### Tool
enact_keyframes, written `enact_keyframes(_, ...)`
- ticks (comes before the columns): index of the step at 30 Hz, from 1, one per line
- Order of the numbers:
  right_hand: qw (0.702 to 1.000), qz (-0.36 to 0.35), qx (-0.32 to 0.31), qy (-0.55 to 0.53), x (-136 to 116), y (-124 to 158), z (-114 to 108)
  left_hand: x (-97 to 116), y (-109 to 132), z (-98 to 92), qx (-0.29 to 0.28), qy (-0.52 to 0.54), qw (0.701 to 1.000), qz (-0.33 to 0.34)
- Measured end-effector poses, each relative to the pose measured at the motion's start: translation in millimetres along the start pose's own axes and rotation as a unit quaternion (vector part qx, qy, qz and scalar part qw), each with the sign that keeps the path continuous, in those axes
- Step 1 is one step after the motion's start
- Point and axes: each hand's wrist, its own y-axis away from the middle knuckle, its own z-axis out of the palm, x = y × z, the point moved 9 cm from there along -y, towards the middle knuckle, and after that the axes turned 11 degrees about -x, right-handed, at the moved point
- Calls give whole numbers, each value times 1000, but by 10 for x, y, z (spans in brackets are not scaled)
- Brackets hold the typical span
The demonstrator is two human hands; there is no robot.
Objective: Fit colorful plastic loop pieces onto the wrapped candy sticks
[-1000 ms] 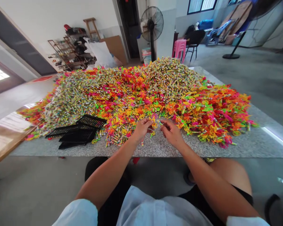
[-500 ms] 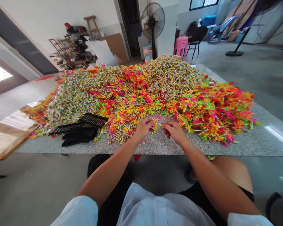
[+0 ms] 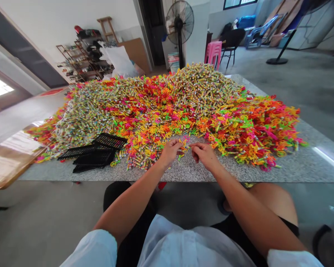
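Observation:
My left hand (image 3: 170, 152) is closed in a pinch over the table's front part. At its fingertips shows a small yellow plastic piece (image 3: 184, 144), partly hidden by the fingers. Facing it a short gap away, my right hand (image 3: 206, 155) has thumb and forefinger pressed together; anything between them is too small to name. Just beyond the hands lies a pink plastic ring piece (image 3: 186, 138). A heap of small patterned tubes with bright plastic parts (image 3: 150, 137) begins beside my left hand, and a second bright heap (image 3: 256, 129) lies right of my right hand.
Black slotted trays (image 3: 94, 154) lie stacked unevenly on the speckled stone table (image 3: 189, 172) at the left. Piles of tubes (image 3: 203, 87) rise along the back. Behind the table stand a fan (image 3: 179, 24) and pink stools (image 3: 213, 52).
Both hands keep nearly the same place and pinched pose. The view has shifted very slightly; the heaps and trays look unchanged.

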Motion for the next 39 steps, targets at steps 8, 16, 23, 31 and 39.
enact_keyframes(8, 993, 15, -5, -118, 60, 22, 43, 48, 27, 18, -7, 5, 1000, -13)
enact_keyframes(16, 993, -5, -13, -118, 20, 30, 34, 78, 27, -37, -8, -110, 994, 13)
enact_keyframes(23, 971, 47, 9, -234, 136, 41, 49, 130, 52, -29, 8, -203, 979, 29)
enact_keyframes(31, 961, 77, -58, -258, 124, 70, 127, 88, 53, 15, -54, -177, 983, 14)
enact_keyframes(39, 978, 90, -42, -183, 158, 73, 216, 284, 38, 111, -107, -217, 969, 43)
